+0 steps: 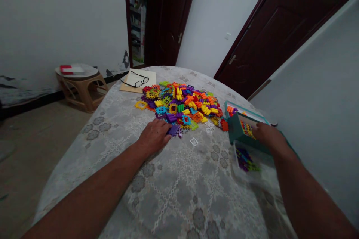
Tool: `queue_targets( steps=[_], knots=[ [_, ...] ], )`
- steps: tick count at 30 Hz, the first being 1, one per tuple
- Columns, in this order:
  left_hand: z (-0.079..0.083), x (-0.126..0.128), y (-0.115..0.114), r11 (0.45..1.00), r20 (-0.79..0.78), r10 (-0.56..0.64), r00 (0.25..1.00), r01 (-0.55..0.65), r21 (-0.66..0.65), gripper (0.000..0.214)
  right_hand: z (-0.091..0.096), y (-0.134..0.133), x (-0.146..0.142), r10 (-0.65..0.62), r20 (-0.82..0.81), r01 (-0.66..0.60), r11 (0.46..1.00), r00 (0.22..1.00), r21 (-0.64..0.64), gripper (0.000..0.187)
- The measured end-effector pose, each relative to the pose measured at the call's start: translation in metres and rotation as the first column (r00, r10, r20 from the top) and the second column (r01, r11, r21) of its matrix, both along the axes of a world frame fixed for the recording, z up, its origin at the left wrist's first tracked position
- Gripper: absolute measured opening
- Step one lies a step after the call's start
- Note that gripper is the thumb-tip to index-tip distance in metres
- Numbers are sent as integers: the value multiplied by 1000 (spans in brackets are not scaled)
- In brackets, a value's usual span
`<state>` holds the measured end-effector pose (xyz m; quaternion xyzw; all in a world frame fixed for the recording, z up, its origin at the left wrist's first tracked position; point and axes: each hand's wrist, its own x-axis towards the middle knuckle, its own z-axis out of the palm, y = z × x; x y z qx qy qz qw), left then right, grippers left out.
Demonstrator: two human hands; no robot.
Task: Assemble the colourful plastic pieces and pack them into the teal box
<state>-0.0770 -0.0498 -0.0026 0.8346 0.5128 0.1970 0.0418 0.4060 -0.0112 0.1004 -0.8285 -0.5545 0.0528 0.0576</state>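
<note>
A heap of colourful plastic building pieces (182, 104) lies on the table, made up of toothed square frames and short ribbed pieces. My left hand (155, 134) rests on the cloth at the heap's near edge, its fingers stretched beside a purple square piece (174, 130) and seeming to touch it. On the right, my right hand (267, 134) reaches over a green box (237, 129) holding rows of small coloured pieces (247, 129). Its fingers look drawn together and point down into the box; what they hold, if anything, is hidden.
A clear plastic tub (238, 171) with purple and green pieces stands before the box. Behind is a teal-rimmed tray (246, 106). White pieces (194, 142) lie on the patterned cloth. Glasses (138, 83) rest on paper (151, 76). A stool (84, 89) stands left.
</note>
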Motion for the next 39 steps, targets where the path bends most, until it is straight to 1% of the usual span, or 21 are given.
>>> queue_targets(
  steps=[1,2,3,5,7,8,10,12,14,17,20,22,25,27,29,32,34,37,39],
  knots=[
    [-1,0,0,1000,10,-3,1000,3,4,27,1,-8,-15,56,63,-59,997,996,42,22],
    [-1,0,1,1000,17,-7,1000,6,8,27,0,-17,-33,137,119,-148,985,983,84,26],
    [-2,0,2,1000,22,-10,1000,10,8,26,-2,-26,-54,232,128,-248,960,964,127,31],
    [-3,-1,3,1000,24,-21,999,21,3,24,-12,-43,-100,430,59,-432,880,901,195,35],
    [-3,-1,4,999,16,-32,999,32,-3,22,-28,-53,-144,585,28,-569,775,810,273,38],
    [-3,-1,4,999,8,-35,999,35,-4,21,-39,-56,-164,638,24,-613,729,770,305,40],
    [-2,-1,5,999,-12,-32,999,32,-2,22,-63,-55,-195,695,9,-652,669,719,358,43],
    [-2,0,5,1000,-32,-22,999,22,3,23,-86,-49,-218,719,13,-666,636,695,389,48],
    [-3,0,5,1000,-37,-11,999,11,10,24,-106,-44,-234,727,21,-673,623,686,400,55],
    [-5,1,5,1000,-28,5,1000,-4,20,26,-123,-40,-249,714,32,-662,631,700,404,60],
    [-7,1,5,999,3,33,999,-33,32,29,-129,-41,-256,700,31,-647,642,714,412,50],
    [-9,1,5,998,34,52,998,-54,41,32,-128,-43,-257,709,14,-646,634,705,425,41],
    [-12,3,3,998,61,47,997,-50,38,36,-126,-47,-255,749,-24,-659,598,663,457,34],
    [-13,5,1,998,90,50,995,-52,20,38,-124,-49,-252,779,-50,-662,564,626,493,39],
    [-13,7,-1,997,150,83,985,-82,-10,40,-122,-51,-249,805,-76,-658,532,588,533,45],
    [-7,7,-2,991,248,124,961,-108,-77,41,-118,-52,-244,834,-112,-652,499,540,571,51],
    [-2,5,-2,987,299,136,944,-102,-126,40,-115,-52,-240,852,-108,-673,476,512,565,52],
    [6,0,-1,976,363,178,915,-116,-187,37,-113,-53,-237,883,-66,-741,429,465,517,52],
    [9,-2,0,969,397,206,894,-131,-208,37,-114,-54,-238,891,-63,-749,415,450,517,55]
  ],
)
